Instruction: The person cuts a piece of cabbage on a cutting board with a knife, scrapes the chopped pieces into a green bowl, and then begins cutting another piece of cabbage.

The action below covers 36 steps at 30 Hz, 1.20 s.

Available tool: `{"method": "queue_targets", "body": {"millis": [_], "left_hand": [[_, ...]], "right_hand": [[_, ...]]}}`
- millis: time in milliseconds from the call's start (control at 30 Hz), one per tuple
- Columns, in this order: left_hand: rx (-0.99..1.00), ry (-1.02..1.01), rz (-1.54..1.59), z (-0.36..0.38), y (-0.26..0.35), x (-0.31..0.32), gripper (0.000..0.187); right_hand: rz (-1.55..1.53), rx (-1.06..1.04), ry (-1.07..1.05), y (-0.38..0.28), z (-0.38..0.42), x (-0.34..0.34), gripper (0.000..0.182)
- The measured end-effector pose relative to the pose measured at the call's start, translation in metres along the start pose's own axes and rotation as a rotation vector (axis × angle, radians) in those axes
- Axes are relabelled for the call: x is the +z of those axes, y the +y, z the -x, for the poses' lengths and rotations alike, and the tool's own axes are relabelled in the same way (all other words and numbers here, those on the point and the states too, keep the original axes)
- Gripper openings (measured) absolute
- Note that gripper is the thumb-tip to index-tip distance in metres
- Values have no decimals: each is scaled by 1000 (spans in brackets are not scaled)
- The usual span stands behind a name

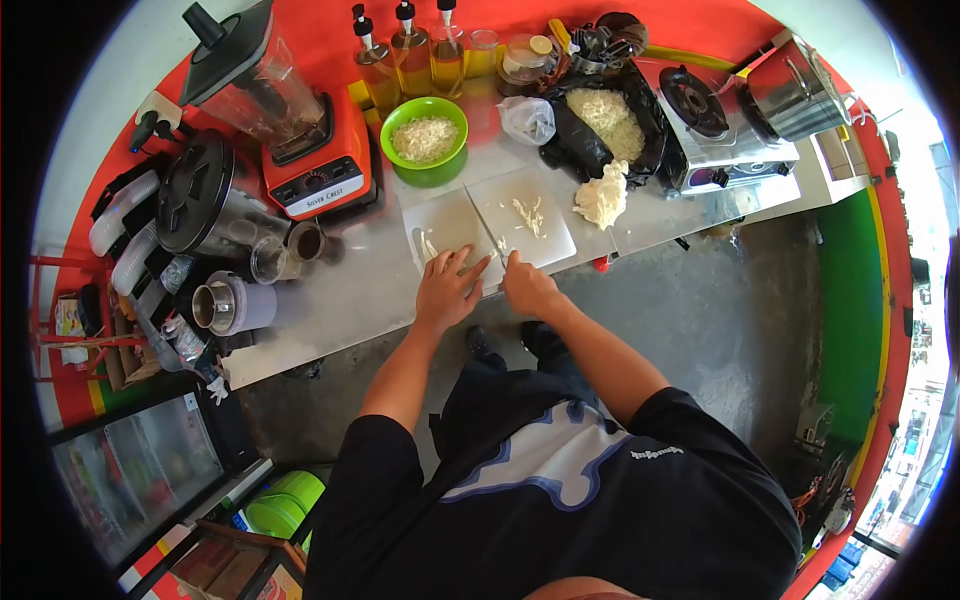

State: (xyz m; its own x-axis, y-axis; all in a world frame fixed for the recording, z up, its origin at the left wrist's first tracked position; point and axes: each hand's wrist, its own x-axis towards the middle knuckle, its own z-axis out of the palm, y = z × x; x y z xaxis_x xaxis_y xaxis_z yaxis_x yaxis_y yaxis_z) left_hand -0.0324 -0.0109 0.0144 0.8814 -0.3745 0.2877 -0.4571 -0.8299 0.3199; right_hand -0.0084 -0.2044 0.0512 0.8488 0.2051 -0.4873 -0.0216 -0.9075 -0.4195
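A white cutting board (545, 215) lies near the counter's front edge. My right hand (530, 288) is closed around the handle of a knife (484, 218), whose blade slants away to the upper left across the board. On the board's left part, my left hand (450, 287) rests with its fingers apart, beside a few pale strips (428, 246) of food. Whether its fingertips pin a piece is hard to see. More pale shreds (530, 215) lie to the right of the blade. A cream-coloured clump (602, 197) of food sits right of the board.
Behind the board stands a green bowl (428, 170) of pale shreds. A black bag (575, 135) holds more. A red blender (315, 170) and jugs stand left, pump bottles (412, 55) at the back. A stove (730, 160) with a steel pot (797, 92) is right.
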Motion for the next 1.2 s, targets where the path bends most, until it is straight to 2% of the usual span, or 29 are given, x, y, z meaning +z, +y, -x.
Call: {"method": "queue_targets", "body": {"millis": [167,367,500,700,967,1200], "left_hand": [[-8,-16,51,1,-3,3,47],[-4,26,60,2,-3,3,46],[-4,22,44,2,-3,0,46],[12,-4,49,2,-4,3,46],[19,24,0,-1,1,-2,48],[-9,-7,58,0,-4,4,46]], "right_hand": [[18,85,-17,-5,23,12,32],[25,23,26,-5,-2,11,33],[-36,-22,2,-1,9,11,33],[-57,70,3,-5,20,22,30],[-176,-62,5,7,4,15,27],[-186,30,-3,-6,33,17,28]]}}
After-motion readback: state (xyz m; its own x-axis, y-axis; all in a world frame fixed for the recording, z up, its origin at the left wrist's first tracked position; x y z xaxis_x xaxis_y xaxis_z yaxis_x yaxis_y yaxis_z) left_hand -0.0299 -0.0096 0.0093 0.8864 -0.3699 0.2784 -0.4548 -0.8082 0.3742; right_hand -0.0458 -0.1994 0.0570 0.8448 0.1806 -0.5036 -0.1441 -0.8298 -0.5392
